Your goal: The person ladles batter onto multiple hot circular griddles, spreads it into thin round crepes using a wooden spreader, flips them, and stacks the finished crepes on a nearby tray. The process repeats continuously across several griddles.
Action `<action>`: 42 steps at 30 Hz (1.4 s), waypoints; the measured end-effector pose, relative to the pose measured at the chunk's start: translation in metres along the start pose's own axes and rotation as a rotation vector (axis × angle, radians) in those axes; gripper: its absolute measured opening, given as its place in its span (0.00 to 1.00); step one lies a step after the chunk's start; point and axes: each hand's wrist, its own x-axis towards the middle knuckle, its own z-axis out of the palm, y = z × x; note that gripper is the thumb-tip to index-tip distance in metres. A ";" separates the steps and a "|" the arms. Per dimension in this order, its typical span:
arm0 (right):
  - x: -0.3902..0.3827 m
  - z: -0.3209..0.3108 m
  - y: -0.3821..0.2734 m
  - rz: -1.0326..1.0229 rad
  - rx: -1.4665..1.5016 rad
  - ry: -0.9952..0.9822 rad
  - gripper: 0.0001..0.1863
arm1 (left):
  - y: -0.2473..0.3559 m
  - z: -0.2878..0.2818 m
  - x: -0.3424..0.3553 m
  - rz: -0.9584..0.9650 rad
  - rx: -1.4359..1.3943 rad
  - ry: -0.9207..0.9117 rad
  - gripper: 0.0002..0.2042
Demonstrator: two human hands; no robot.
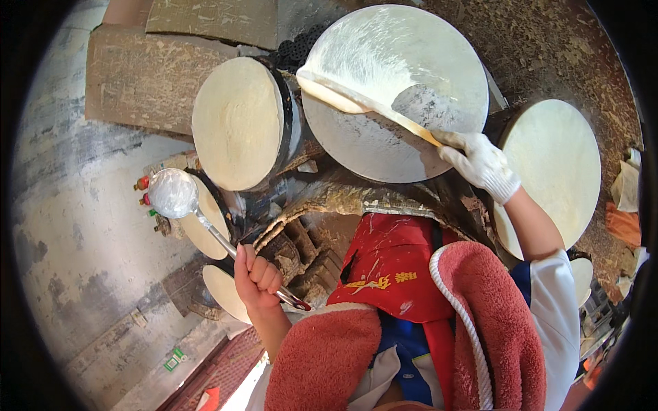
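My bare left hand (pixel 258 275) is closed round the handle of a metal ladle (pixel 173 194). The ladle's batter-coated bowl hangs over a smaller round griddle (pixel 203 220) at the left. In a white glove, my right hand (pixel 478 162) grips the end of a wooden batter spreader (pixel 406 124). Its long blade lies on the large round griddle (pixel 384 156) ahead of me, with thick pale batter gathered along its edge. A thin, streaky film of batter (pixel 363 48) covers the far left of that griddle, while the near part is bare grey metal.
More round griddles surround me: one (pixel 237 123) at the left and one (pixel 558 164) at the right hold pale, flat sheets. Batter-stained cardboard (pixel 147 79) lies at the far left. A crusted rim (pixel 336 198) runs before my red apron (pixel 391 267). Orange cloth (pixel 622 223) lies far right.
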 end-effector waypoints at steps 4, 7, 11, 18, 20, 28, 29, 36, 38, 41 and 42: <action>0.018 -0.024 0.005 -0.009 -0.047 0.054 0.20 | -0.006 -0.004 -0.012 0.014 0.028 0.011 0.20; 0.056 -0.027 -0.004 -0.016 -0.163 0.318 0.21 | -0.005 -0.004 -0.020 0.019 0.040 0.048 0.20; 0.039 0.004 -0.013 -0.011 -0.090 -0.048 0.21 | 0.003 -0.007 -0.022 -0.014 0.085 -0.057 0.20; -0.090 0.091 -0.006 0.112 0.206 0.054 0.20 | 0.031 -0.035 0.007 -0.144 0.079 -0.151 0.19; -0.121 0.133 -0.006 0.155 0.378 0.118 0.20 | 0.045 -0.047 0.017 -0.161 0.183 -0.179 0.19; -0.111 0.302 -0.066 0.397 0.779 0.560 0.15 | 0.123 -0.110 0.016 -0.163 0.212 -0.199 0.19; -0.082 0.309 -0.084 0.367 0.947 0.583 0.14 | 0.132 -0.118 0.011 -0.150 0.178 -0.218 0.19; 0.077 0.339 -0.176 0.344 1.432 0.832 0.12 | 0.175 -0.165 0.000 -0.183 0.127 -0.274 0.20; 0.061 0.345 -0.170 0.461 1.463 0.856 0.14 | 0.184 -0.174 0.002 -0.180 0.143 -0.294 0.19; 0.026 0.348 -0.158 0.556 1.440 0.933 0.16 | 0.196 -0.183 0.006 -0.210 0.063 -0.285 0.20; 0.023 0.347 -0.158 0.514 1.472 0.976 0.16 | 0.199 -0.185 0.007 -0.180 0.072 -0.254 0.20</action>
